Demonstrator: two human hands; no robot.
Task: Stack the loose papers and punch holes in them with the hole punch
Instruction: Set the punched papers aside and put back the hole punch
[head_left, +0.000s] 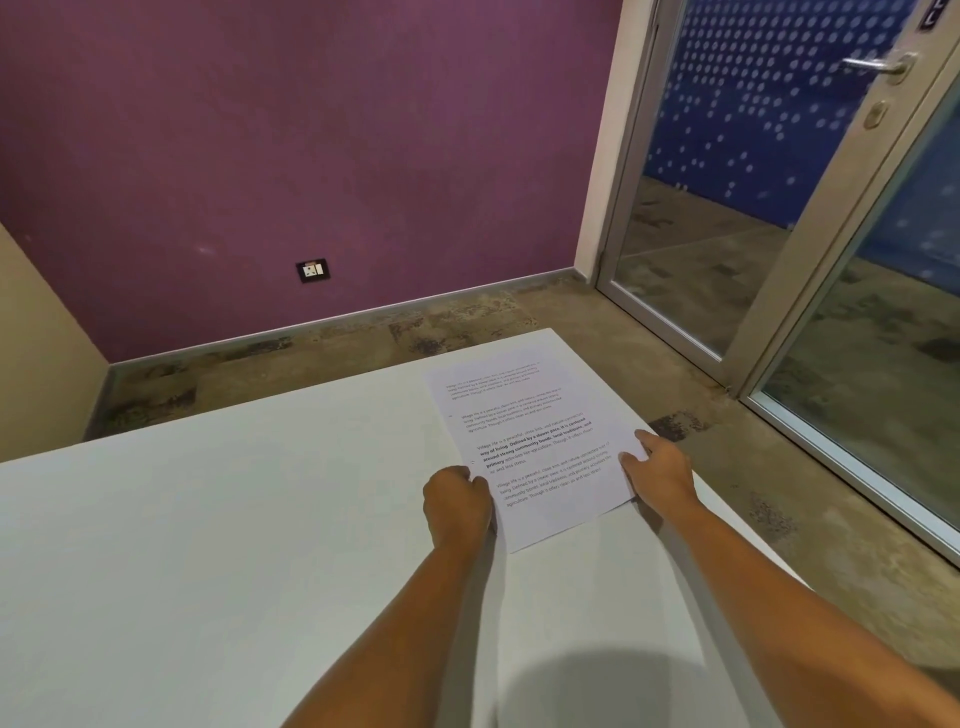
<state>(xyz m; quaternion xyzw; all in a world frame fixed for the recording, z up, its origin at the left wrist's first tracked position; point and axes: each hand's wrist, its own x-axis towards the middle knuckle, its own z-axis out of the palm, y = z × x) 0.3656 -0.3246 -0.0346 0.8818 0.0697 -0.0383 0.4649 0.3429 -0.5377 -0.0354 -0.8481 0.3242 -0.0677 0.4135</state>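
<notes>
your two bare forearms reach in from the near edge of the white worktop, with a soft shadow lying between them. your left hand is knuckles-up and tightly curled, and it grips the left edge of the papers close to their near left corner. your right hand holds the opposite edge near the near right corner. its thumb and forefinger lie on top of the sheet, and the other fingers are tucked out of sight, so you cannot tell how far they reach under.

the papers lie flat on the right side of the worktop, turned a little so their long side runs toward the far right corner. the top sheet carries several printed paragraphs, one partly in bold. how many sheets lie beneath it cannot be told.

beyond the far edge is a mottled concrete floor. behind it stands a purple wall with a black socket plate low down. to the right is a glass door with a metal handle.
</notes>
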